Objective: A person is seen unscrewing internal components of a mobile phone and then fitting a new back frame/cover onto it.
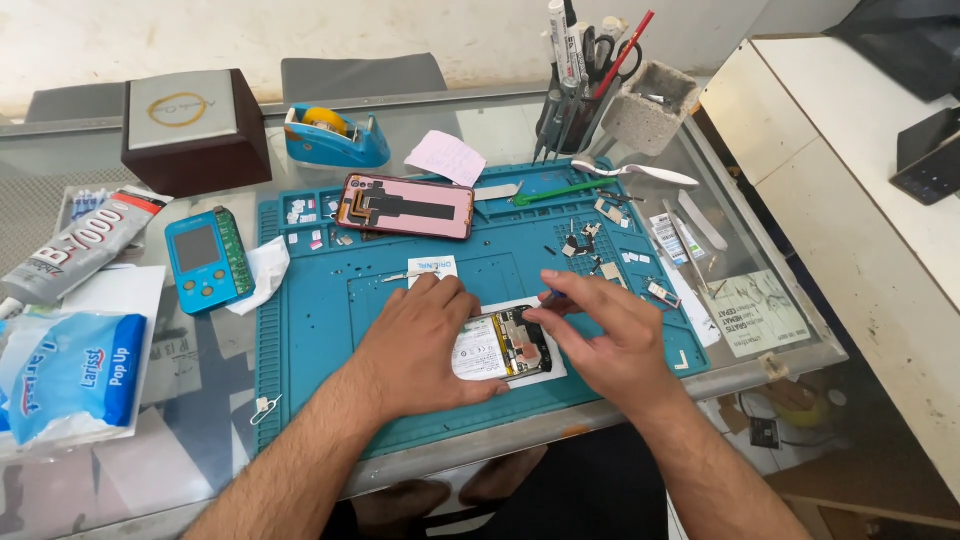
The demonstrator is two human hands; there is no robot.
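While our left hand lies flat, fingers spread, on the opened phone, our right hand pinches a small thin tool just above the phone's upper end; we cannot tell what kind of tool. That phone lies on a white sheet at the front middle of a blue work mat, which covers most of a glass-topped table. Further back on the mat: a second phone part with a pink back, a green pry stick, tiny metal parts. Left of the mat we see a blue handheld tester, a glue tube, a tissue pack. Behind sit a blue tape dispenser, a brown box, a pen holder, and a grey concrete pot. A white counter stands right of the table, a pale wall beyond.
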